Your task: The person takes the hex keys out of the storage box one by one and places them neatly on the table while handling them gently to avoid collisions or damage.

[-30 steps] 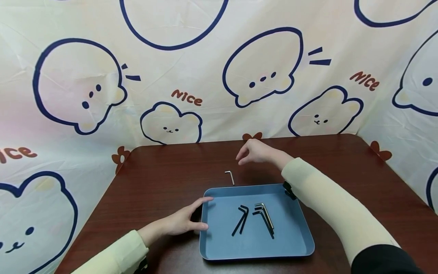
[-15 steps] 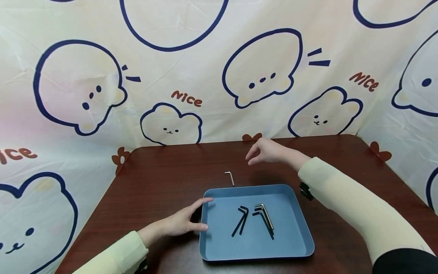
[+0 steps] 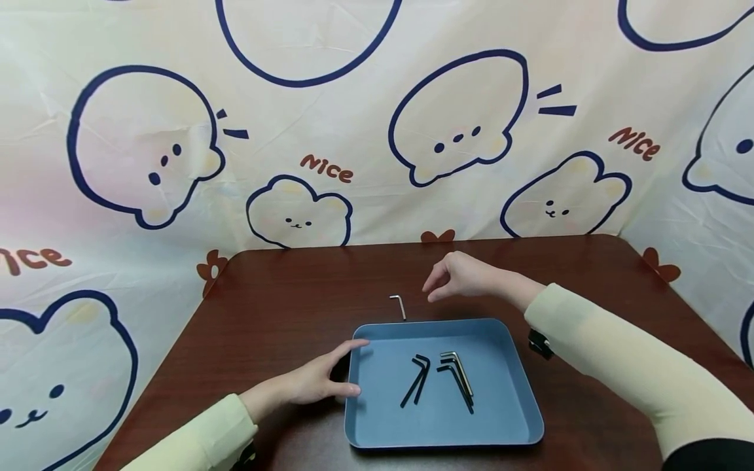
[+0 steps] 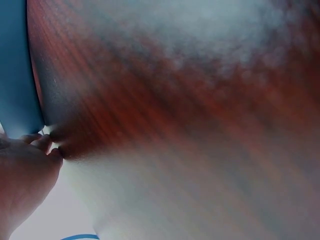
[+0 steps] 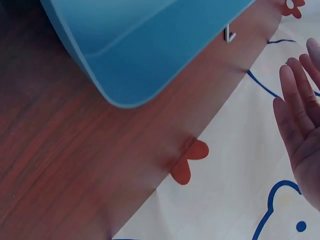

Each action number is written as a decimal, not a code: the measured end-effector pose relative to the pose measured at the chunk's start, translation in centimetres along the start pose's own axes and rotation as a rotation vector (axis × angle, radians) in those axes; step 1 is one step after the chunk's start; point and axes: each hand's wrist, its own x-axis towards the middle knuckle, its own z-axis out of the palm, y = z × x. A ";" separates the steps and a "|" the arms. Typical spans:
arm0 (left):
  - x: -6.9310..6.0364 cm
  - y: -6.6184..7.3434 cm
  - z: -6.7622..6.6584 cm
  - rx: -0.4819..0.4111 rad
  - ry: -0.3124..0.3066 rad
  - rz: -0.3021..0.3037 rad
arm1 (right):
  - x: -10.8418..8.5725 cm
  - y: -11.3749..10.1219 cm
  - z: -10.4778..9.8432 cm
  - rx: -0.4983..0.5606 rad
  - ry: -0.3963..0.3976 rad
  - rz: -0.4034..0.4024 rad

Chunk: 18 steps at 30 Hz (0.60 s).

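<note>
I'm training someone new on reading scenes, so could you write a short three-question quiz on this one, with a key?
1. Multiple choice: what does the left hand touch?
A) the patterned cloth
B) the blue tray
C) the right sleeve

2. True or false: the hex keys in the tray include at least one of pale metal.

3. Short answer: where does the loose hex key lie, and is the right hand touching it?

Key
1: B
2: True
3: On the table, beyond the tray's far edge; no, the hand is apart from it.
</note>
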 end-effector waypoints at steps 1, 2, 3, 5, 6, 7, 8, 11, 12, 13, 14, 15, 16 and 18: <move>0.0 0.0 0.0 0.000 -0.001 -0.001 | -0.1 -0.1 0.1 0.001 -0.001 -0.007; 0.0 0.0 0.0 0.001 -0.002 -0.001 | -0.2 -0.3 0.2 0.004 -0.003 -0.017; 0.0 0.0 -0.1 0.001 -0.003 0.001 | -0.4 -0.3 0.3 0.005 -0.005 -0.030; 0.0 0.1 -0.1 0.001 -0.006 0.004 | -0.6 -0.6 0.6 0.004 -0.009 -0.050; 0.0 0.1 -0.1 -0.001 -0.007 0.004 | -0.7 -0.7 0.7 0.002 -0.011 -0.058; 0.0 0.1 -0.1 -0.002 -0.007 0.005 | -0.8 -0.7 0.8 0.001 -0.014 -0.065; 0.1 0.1 -0.1 -0.003 -0.007 0.005 | -0.9 -0.8 0.9 -0.001 -0.016 -0.069; 0.1 0.1 0.0 -0.003 -0.006 0.001 | -1.2 -1.1 1.1 0.000 -0.020 -0.074; 0.1 0.1 0.0 -0.003 -0.005 -0.002 | -1.2 -1.1 1.2 0.002 -0.020 -0.077; 0.1 0.1 0.0 -0.001 -0.004 -0.003 | -1.3 -1.2 1.2 0.006 -0.020 -0.079; 0.1 0.0 0.0 0.000 -0.003 -0.005 | -1.3 -1.2 1.3 0.010 -0.019 -0.080; 0.1 0.0 0.0 -0.001 -0.002 -0.005 | -1.3 -1.3 1.4 0.014 -0.019 -0.084; 0.1 0.0 0.0 -0.003 -0.001 -0.005 | -1.3 -1.4 1.4 0.018 -0.018 -0.085; 0.0 0.0 0.0 -0.008 0.002 -0.005 | -1.4 -1.5 1.5 0.026 -0.016 -0.089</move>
